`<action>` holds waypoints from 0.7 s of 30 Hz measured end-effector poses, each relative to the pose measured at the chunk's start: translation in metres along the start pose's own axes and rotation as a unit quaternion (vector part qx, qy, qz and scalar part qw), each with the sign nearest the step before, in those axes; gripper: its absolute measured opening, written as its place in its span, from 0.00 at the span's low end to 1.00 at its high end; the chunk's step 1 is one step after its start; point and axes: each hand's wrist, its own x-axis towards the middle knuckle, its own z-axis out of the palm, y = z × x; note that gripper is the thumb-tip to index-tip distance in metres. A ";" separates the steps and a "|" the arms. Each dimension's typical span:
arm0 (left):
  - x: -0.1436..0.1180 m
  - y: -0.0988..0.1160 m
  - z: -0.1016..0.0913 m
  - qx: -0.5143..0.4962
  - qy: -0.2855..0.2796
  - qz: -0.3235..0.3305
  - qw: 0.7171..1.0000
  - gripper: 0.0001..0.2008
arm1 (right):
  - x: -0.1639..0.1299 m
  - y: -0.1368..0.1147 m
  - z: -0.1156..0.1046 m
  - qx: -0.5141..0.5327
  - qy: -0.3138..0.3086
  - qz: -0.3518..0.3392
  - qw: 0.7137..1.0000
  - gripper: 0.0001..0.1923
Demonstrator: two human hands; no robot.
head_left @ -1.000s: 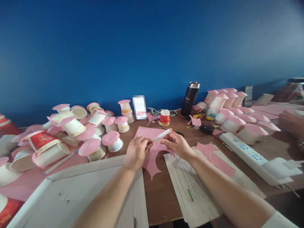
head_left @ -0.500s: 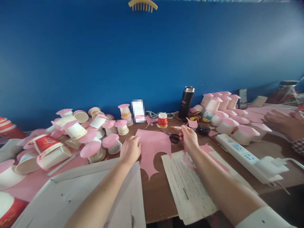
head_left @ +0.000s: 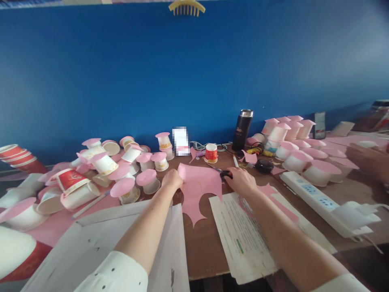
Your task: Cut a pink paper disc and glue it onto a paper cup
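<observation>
My left hand is closed on the left edge of a pink sheet of paper, whose lower side has curved cut-outs. A faint round outline shows on the sheet. My right hand has its fingers at the handles of black scissors, whose blades point up and left over the sheet's top right corner. A white pen lies just beyond that hand. Behind the sheet stands a red and white paper cup.
Paper cups with pink discs crowd the left; more cups stand right. A black flask, a round black object and a power strip are near my right arm. A co-worker's hand is far right.
My right hand has put down the pen and moved down onto the scissors' handles. My left hand has closed on the sheet's edge, and that edge is slightly raised. The view has shifted a little.
</observation>
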 end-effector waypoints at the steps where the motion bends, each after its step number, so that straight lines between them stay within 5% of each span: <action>1: 0.003 -0.002 0.001 -0.012 -0.005 -0.004 1.000 0.20 | -0.001 -0.001 -0.001 -0.022 -0.007 0.000 1.000 0.18; 12: 0.000 -0.021 0.020 -0.190 0.023 0.024 0.981 0.08 | -0.002 -0.007 0.000 -0.047 -0.026 -0.005 0.999 0.14; 18: -0.014 -0.027 0.017 -0.306 0.086 0.054 0.947 0.08 | -0.001 -0.008 -0.004 0.138 -0.027 0.013 0.990 0.11; 21: -0.016 -0.032 0.010 -0.387 0.089 0.060 0.916 0.11 | 0.002 -0.007 -0.004 0.356 -0.036 0.041 0.933 0.14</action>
